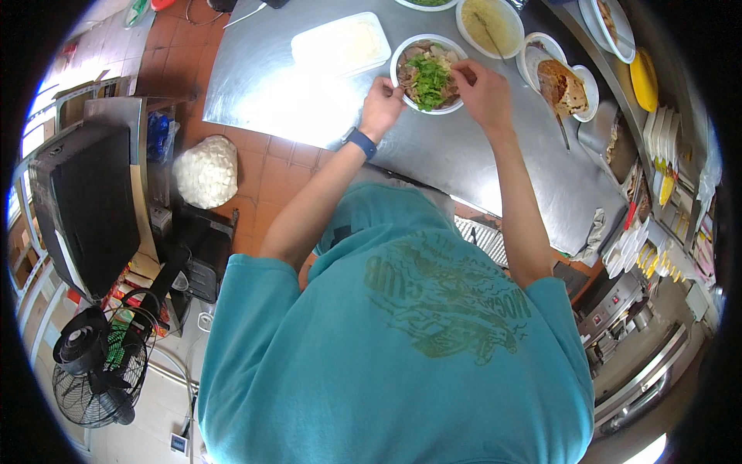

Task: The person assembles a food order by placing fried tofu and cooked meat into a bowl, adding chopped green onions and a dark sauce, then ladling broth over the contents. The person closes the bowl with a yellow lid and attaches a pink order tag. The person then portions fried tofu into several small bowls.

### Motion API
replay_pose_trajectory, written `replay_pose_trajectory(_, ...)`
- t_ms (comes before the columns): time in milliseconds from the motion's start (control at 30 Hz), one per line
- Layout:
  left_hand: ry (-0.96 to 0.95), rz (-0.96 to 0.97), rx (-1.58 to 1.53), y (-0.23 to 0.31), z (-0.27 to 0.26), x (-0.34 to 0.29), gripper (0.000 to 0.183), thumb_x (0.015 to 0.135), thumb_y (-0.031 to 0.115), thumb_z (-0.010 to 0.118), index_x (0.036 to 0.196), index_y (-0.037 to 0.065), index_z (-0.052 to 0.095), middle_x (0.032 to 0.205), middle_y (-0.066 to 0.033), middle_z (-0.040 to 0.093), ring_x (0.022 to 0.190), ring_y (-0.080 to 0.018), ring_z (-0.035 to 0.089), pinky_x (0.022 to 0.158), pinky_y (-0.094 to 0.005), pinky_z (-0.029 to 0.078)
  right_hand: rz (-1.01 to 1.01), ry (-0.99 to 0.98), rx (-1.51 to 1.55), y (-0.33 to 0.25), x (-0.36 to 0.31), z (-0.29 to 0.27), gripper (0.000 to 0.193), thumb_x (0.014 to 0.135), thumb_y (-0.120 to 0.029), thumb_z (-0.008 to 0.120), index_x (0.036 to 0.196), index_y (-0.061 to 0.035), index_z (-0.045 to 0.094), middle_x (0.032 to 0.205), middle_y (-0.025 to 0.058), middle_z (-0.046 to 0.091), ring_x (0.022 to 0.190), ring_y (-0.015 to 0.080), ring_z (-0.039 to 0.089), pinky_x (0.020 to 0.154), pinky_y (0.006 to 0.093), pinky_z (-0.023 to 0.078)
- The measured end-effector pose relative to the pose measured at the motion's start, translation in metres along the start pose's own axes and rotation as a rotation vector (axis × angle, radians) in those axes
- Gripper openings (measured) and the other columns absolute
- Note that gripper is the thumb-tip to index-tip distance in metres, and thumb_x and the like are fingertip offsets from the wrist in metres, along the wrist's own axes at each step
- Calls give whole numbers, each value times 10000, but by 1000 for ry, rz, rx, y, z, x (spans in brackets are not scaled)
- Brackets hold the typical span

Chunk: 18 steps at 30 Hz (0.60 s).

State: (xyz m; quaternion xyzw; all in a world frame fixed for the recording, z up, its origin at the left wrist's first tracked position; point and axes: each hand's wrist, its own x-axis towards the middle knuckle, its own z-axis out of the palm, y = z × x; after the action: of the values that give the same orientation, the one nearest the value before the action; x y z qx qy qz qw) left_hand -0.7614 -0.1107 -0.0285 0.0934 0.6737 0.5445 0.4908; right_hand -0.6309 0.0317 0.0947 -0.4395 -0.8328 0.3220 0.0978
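From here I see a white bowl [430,36] of meat and chopped greens [433,83] on the metal surface [267,97], just right of a pale tray [304,52]. The left hand [382,104], loosely curled, touches its near-left rim. The right hand [479,87] is at the right rim, fingertips drawn together over the food; I cannot tell whether they pinch anything.
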Motion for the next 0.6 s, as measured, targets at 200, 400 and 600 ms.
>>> replay_pose_trajectory(200, -37, 9, 22, 2, 0, 1, 107, 999, 76, 567, 1001, -7, 499, 920, -125, 640, 800, -183, 684, 685, -300, 616, -252, 134, -90, 2, -13, 4, 127, 855, -177, 737, 954, -100, 717, 717, 53, 669, 687, 206, 691, 637, 331, 534)
replay_pose_trajectory(400, -6, 26, -24, 0, 5, -3, 115, 980, 72, 586, 983, -11, 508, 879, -126, 648, 746, -180, 689, 646, -303, 599, 129, -83, -158, 0, -49, 30, 366, 778, -358, 800, 914, -87, 594, 792, 89, 682, 731, 316, 687, 667, 434, 546)
replay_pose_trajectory(600, -93, -22, 17, -1, 8, -7, 111, 1011, 61, 530, 1039, -31, 475, 974, -141, 613, 838, -205, 687, 719, -317, 631, 169, 28, -235, 7, -53, 60, 466, 741, -402, 829, 955, -71, 579, 835, 130, 711, 775, 350, 705, 685, 468, 553)
